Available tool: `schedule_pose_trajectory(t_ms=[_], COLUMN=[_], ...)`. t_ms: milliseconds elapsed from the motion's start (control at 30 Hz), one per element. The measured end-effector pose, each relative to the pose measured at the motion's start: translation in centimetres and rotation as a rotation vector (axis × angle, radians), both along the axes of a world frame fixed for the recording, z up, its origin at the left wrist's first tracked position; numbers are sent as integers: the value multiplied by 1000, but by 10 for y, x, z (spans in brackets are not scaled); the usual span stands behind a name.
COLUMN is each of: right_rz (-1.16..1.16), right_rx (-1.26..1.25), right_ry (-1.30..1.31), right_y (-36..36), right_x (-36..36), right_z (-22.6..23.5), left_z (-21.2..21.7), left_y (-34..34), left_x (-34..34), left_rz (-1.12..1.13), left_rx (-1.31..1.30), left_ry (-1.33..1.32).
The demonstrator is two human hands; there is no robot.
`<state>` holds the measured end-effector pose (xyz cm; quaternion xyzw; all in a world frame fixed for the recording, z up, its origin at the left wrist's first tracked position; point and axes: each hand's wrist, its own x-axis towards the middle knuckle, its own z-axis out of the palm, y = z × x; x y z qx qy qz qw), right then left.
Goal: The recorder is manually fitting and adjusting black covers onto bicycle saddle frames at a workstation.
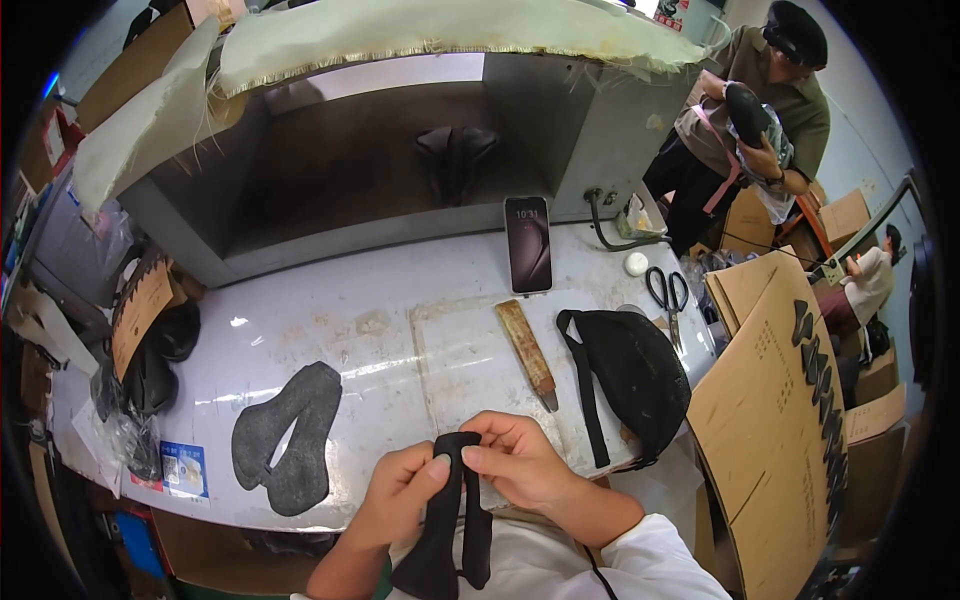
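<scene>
Near the front edge of the table, I hold a black shoe upper (432, 550) whose two long sides hang down. My left hand (403, 492) pinches its top edge between thumb and fingers. Close beside it, my right hand (525, 465) pinches the same edge from the other side. To the left on the table lies a flat dark grey U-shaped piece (318, 405), like a shoe upper or lining, with a light slit in its middle. Beyond my hands is a tool with a worn, wrapped handle (522, 340).
A grey metal box (225, 265), open in front and draped with pale cloth, holds a dark folded upper (455, 160). A phone (529, 245), black waist bag (632, 375) and scissors (667, 298) lie rightward. Cardboard (770, 430) flanks the table; a person (760, 110) stands behind, holding a shoe.
</scene>
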<state>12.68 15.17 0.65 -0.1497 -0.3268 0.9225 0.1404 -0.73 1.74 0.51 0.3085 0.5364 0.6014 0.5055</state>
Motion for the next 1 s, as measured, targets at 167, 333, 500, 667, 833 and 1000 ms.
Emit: schedule_pose_trajectory(t_ms=[167, 333, 500, 667, 833, 1000], right_rz=[52, -97, -373, -27, -217, 77], right_rx=[-196, 214, 959, 1132, 1181, 768], right_ry=[22, -19, -116, -56, 49, -62], right_y=[5, 1, -12, -34, -20, -26], right_x=[-2, 0, 2, 3, -3, 6], right_z=[-1, 2, 11, 41, 17, 21], left_z=[1, 13, 35, 7, 37, 19], left_y=[6, -5, -2, 11, 18, 7], left_x=[6, -9, 0, 4, 10, -4], left_rz=[78, -147, 96, 708, 417, 481], left_rx=[164, -14, 42, 385, 249, 204], left_ry=[87, -139, 91, 290, 305, 311])
